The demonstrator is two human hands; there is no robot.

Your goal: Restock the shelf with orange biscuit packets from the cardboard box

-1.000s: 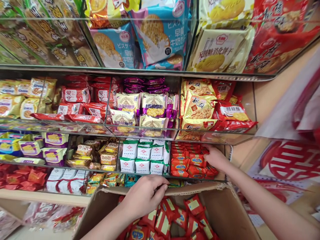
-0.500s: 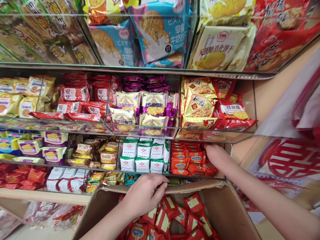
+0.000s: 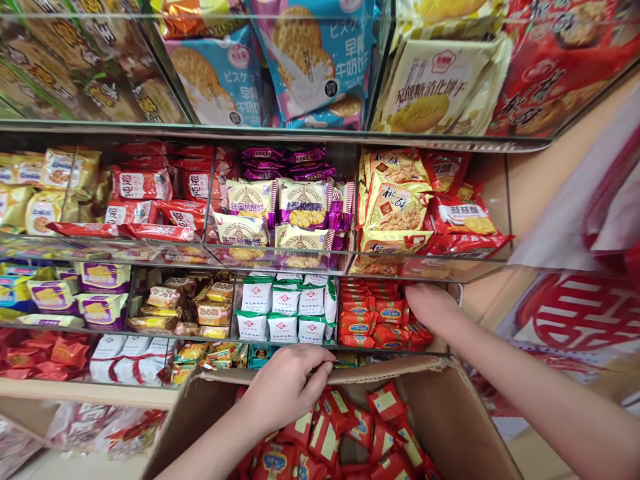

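Red packs [image 3: 357, 320]: stacked in the low bin [image 3: 443, 344], and heaped loose in your box [image 3: 430, 400].
Your right hand [image 3: 425, 305]: in that bin, at the red packs' right side; its fingers are hidden, so I cannot tell if they hold anything.
Your left hand [image 3: 293, 377]: fingers bent, gripping the box's far rim.
Next bin [image 3: 283, 343]: white packs [image 3: 284, 301], just left of the red ones.
Shelf above [image 3: 340, 272]: yellow packs [image 3: 395, 203] and red bags [image 3: 467, 217].

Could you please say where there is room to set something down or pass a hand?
Setting down: the pale surface at lower left, between clear plastic bags and the brown cardboard box. Passing a hand: above the box's small red packets, right of the left hand. Crowded: the clear-fronted snack shelves, including beside the right hand.
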